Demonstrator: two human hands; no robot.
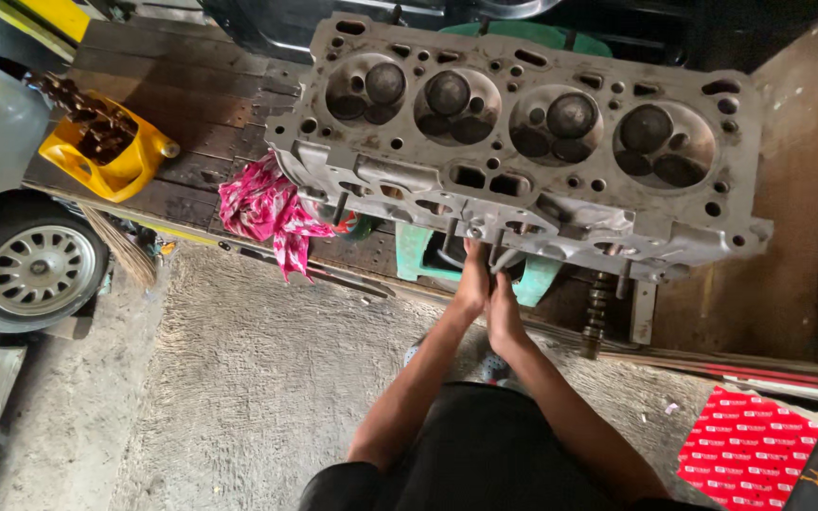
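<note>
A grey metal cylinder head (523, 189) lies face-up with its combustion chambers and valves showing, propped on a green plastic stool (416, 252). Both my hands reach up to its near lower edge, close together. My left hand (472, 282) touches the underside by the studs, and its fingertips are hidden against the metal. My right hand (504, 312) sits just to the right and below, fingers closed round a small grey metal piece (507, 258) at the head's edge.
A pink cloth (267, 210) lies on the dark wooden platform (201, 104). A cut-open yellow jug (111, 151) holds metal parts. A car wheel (38, 270) is at the left, a toothed metal shaft (597, 314) hangs at the right, and a red patterned sheet (748, 447) lies on the floor.
</note>
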